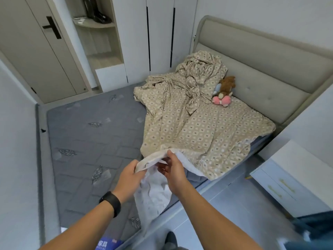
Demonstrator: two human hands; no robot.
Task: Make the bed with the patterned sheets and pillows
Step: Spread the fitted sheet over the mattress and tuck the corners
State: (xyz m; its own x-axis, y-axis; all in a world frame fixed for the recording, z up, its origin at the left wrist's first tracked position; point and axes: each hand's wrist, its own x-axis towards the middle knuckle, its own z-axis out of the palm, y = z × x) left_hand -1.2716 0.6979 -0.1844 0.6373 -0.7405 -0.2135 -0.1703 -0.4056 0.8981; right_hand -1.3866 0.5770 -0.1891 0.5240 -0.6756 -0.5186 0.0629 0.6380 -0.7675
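On one mattress (86, 141), left hand (128, 175) and right hand (172, 169) grip one sheet (194, 130).

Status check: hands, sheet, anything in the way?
Both hands, left and right, gripping patterned sheet edge. Sheet bunched near headboard; mattress mostly bare. Stuffed toys on sheet.

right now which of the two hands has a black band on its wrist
The left hand, gripping the sheet edge, has the black band; the right hand has a bare wrist.
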